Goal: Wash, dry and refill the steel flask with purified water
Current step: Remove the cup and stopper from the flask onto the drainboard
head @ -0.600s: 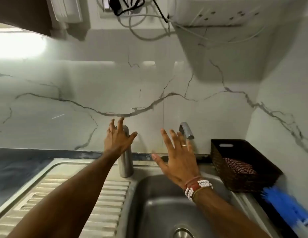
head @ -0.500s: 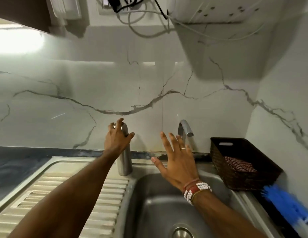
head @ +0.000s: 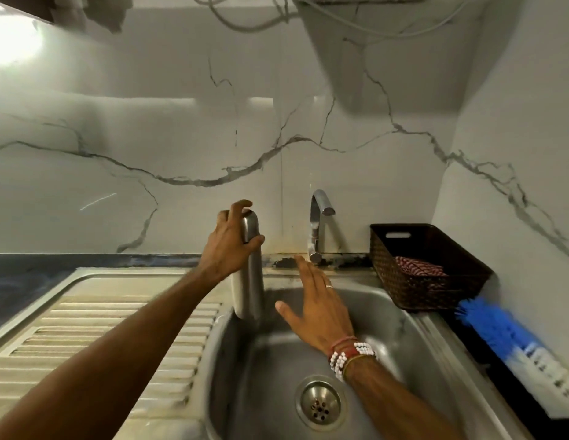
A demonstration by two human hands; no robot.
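**Left hand is now gripping the flask**

Head view: the left hand (head: 229,249), spread open above the cap 0.6 s ago, is now curling round the top of the steel flask (head: 251,281). The flask is upright at frame centre, at the left rim of the sink (head: 270,376). It is probably heading in for washing.

The right hand (head: 318,315) is hovering flat and empty under the tap (head: 321,211). The basin is giving room, and the basket (head: 429,268) is crowding the right edge.

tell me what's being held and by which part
The left hand grips the flask around its top end. The right hand is open above the sink and holds nothing.
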